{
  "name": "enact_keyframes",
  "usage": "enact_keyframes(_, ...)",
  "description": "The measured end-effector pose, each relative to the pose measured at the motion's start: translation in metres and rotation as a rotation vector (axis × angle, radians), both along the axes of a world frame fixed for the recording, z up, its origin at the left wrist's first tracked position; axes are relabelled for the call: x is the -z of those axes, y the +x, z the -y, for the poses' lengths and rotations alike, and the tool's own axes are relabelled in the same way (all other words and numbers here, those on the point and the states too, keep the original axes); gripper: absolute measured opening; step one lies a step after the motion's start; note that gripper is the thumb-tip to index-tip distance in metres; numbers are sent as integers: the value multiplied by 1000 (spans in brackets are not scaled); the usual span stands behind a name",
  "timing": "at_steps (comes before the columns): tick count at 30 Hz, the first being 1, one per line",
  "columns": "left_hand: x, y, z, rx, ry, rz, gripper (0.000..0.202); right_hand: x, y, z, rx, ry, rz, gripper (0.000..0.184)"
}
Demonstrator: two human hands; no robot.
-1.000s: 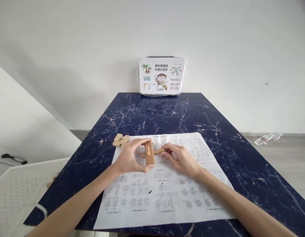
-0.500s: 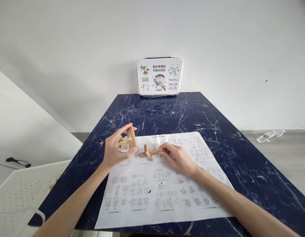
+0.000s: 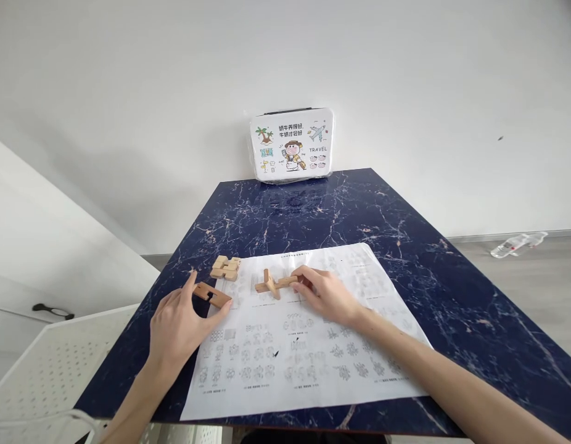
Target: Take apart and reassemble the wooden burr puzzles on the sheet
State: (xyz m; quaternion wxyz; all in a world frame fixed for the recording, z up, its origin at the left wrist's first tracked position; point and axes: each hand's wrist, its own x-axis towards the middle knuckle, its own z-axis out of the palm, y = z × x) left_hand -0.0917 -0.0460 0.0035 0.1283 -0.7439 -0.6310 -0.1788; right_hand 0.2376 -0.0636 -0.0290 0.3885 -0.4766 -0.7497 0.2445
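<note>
My left hand [image 3: 177,324] is low at the paper's left edge, with a flat notched wooden puzzle piece [image 3: 216,297] between thumb and index finger. Whether that piece rests on the surface is hard to tell. Just beyond it lies an interlocked block of pale wooden puzzle pieces [image 3: 225,268]. My right hand [image 3: 325,295] pinches the right end of a wooden puzzle assembly [image 3: 269,283], whose sticks cross one another, over the upper part of the printed sheet [image 3: 313,382]. The fingers cover that right end.
A dark blue marble-patterned table [image 3: 304,216] carries the sheet. At its far edge a white case with cartoon prints [image 3: 292,145] leans on the wall. A white perforated surface [image 3: 68,351] stands at left, and a clear plastic bottle [image 3: 519,245] lies on the floor at right.
My left hand has moved down and left, lowering and tilting its notched piece and uncovering the pale block. My right hand keeps hold of the crossed assembly, nearly in place. The view has shifted slightly.
</note>
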Motion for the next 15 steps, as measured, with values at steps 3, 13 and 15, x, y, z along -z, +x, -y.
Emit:
enact_keyframes(3,4,8,-3,14,-28,3,104,0,0,0,-1,1,-4,18)
enact_keyframes(13,-16,50,8,537,-141,292,56,-3,0,1,-10,-7,-4,18)
enact_keyframes(15,-18,68,4,558,-285,363,59,-4,0,1,-12,-8,-17,18)
